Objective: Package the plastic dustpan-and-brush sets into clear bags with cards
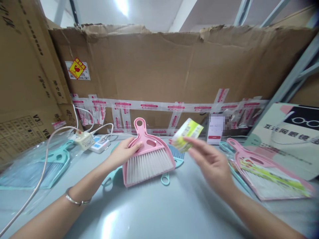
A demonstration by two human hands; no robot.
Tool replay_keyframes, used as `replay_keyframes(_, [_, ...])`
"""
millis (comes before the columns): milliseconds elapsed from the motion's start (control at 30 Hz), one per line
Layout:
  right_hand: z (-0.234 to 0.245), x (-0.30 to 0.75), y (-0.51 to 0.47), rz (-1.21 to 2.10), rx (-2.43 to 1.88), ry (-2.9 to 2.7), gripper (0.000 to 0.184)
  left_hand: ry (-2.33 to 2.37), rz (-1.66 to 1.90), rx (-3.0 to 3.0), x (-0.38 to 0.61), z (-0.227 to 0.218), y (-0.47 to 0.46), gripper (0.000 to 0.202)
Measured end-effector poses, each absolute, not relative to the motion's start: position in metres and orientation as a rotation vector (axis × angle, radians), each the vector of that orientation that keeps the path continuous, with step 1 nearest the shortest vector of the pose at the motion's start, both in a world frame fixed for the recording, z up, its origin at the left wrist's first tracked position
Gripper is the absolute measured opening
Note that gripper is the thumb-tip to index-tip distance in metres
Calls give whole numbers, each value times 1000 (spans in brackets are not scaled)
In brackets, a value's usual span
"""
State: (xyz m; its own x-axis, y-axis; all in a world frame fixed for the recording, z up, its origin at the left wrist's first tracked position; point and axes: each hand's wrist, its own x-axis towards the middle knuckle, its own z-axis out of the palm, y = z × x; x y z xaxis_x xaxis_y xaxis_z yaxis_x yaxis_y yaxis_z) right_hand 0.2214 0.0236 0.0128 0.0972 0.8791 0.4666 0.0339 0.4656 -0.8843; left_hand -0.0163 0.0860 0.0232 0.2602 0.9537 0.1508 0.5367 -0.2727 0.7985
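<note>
My left hand (127,150) grips a pink dustpan (149,142) near its handle, thumb on the front. A pink brush with white bristles (148,167) is nested in that dustpan. Pinched between the fingers of my right hand (211,162) is a yellow-green and white printed card (189,131), partly blurred and held to the right of the dustpan. Behind and below the pink set lie teal brush and dustpan pieces, among them a teal handle loop (165,179) and blue bristles (176,153); most of them is hidden.
On the right lie a pink dustpan set with a card (271,172) and a teal one beneath. A bagged teal set (56,162), a power strip (99,144) and a white cable are on the left. A phone (214,129) and a printed bag (286,139) stand before a cardboard wall (149,66).
</note>
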Motion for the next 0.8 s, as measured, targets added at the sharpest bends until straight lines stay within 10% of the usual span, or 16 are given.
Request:
replay_keyframes(200, [-12,175,5,1389,-521,-1603,55,1158,958,1488,-14,15,85,49])
replay_keyframes(800, [-37,174,13,1410,-775,-1528,62,1191,905,1649,-13,20,81,63])
